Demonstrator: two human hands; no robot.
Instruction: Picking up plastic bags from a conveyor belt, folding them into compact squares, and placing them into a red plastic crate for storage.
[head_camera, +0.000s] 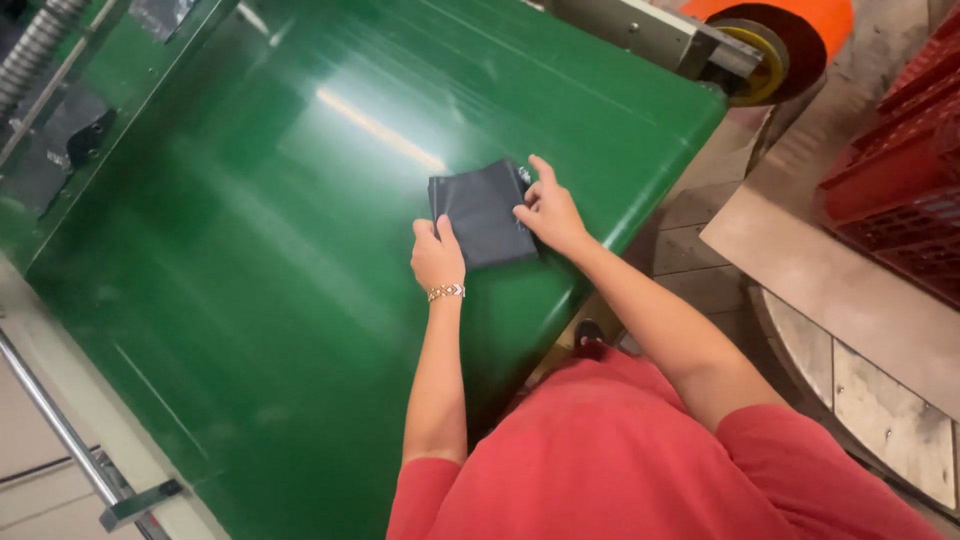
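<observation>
The folded dark grey cloth (482, 213) lies flat on the shiny green bench (250, 270), near its right edge. My left hand (436, 257) rests on the cloth's near left corner with fingers curled loosely, gripping nothing, while my right hand (549, 212) presses open-fingered on its right edge. Beyond the bench's far right corner sits an orange roll (800, 30), and red crates (900, 170) stand on the floor at right.
</observation>
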